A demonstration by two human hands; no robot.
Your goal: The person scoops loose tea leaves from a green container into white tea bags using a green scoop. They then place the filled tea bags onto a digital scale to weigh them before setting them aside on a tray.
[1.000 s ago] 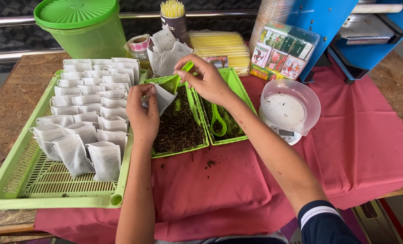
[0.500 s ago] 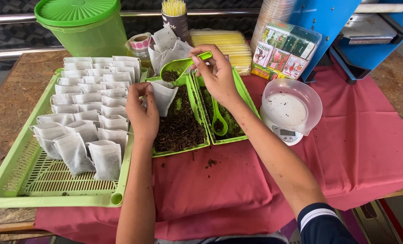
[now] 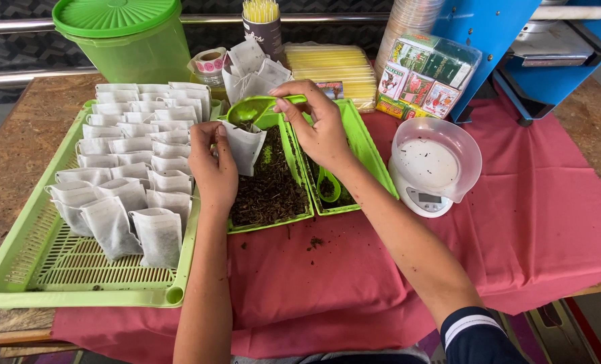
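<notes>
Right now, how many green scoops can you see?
2. One green scoop is in the right hand, over the white bag the left hand holds. The other scoop lies in the right-side tray. More may be hidden.

Left hand [image 3: 214, 162] pinched open a white filter bag [image 3: 244, 145] w/ right hand [image 3: 321, 128] tipping a green scoop [image 3: 250, 109] over it, above a tray of dark tea leaves [image 3: 270, 185].
</notes>
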